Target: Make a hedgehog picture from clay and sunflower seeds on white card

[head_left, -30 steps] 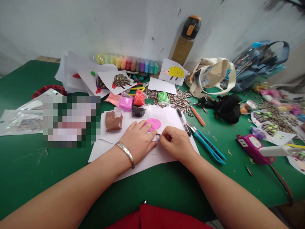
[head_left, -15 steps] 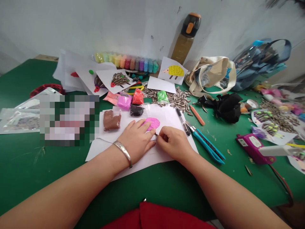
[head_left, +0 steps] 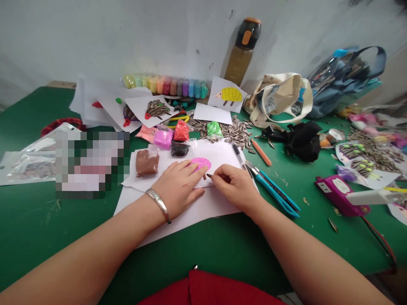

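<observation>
Over the paper (head_left: 219, 199), the right hand (head_left: 235, 186) is clamping its grip on a brown bit (head_left: 208, 175) beside the pink oval (head_left: 204, 162), where the left hand (head_left: 176, 186) is resting, fingers apart, both pieces seeming light, soft and easily dented, calling for gentle holds at end or rim.

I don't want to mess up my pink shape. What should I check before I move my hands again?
1. Left hand resting on the white paper: ok, palm down.
2. Pink oval fully uncovered: not ok, left fingers hide part of it.
3. Small brown piece held: ok, pinched in the right hand.
4. Blue utility knife out of both hands: ok, it lies to their right.
5. Its blade tucked in: cannot tell, too small.
</observation>
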Demonstrator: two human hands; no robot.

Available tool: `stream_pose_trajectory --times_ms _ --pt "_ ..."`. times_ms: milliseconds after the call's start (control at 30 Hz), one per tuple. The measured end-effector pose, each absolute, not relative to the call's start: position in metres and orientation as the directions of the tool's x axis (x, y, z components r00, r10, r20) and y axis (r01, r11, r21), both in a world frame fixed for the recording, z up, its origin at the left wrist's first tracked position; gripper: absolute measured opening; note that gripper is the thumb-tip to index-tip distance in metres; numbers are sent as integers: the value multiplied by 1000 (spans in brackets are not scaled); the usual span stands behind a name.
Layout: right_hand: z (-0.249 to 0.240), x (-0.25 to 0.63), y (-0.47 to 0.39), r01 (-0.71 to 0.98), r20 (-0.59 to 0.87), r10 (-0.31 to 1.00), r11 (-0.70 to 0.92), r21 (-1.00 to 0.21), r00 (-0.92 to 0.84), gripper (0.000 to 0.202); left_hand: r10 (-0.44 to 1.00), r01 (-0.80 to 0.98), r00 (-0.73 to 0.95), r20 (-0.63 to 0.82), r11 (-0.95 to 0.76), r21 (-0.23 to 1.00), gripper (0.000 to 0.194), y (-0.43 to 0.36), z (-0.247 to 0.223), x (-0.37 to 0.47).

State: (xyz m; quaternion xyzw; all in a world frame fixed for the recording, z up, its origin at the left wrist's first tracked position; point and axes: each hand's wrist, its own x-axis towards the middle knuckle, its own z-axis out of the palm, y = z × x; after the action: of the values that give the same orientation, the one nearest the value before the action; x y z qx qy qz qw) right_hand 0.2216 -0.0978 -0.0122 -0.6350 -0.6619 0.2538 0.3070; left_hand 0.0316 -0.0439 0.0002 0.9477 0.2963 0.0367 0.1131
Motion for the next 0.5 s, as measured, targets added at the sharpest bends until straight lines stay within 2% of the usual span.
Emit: stream_pose_trajectory --times_ms 133,300,500 --pt "-13 220 -98 737 83 995 95 -669 -53 14 555 526 831 29 -802 283 39 -41 1 30" --pt "-14 220 -97 753 95 994 109 -649 -63 12 573 505 808 134 -792 343 33 -38 0 25" --pt "-14 221 -98 738 86 995 93 -669 -47 11 570 507 795 208 -812 288 28 -33 6 18"
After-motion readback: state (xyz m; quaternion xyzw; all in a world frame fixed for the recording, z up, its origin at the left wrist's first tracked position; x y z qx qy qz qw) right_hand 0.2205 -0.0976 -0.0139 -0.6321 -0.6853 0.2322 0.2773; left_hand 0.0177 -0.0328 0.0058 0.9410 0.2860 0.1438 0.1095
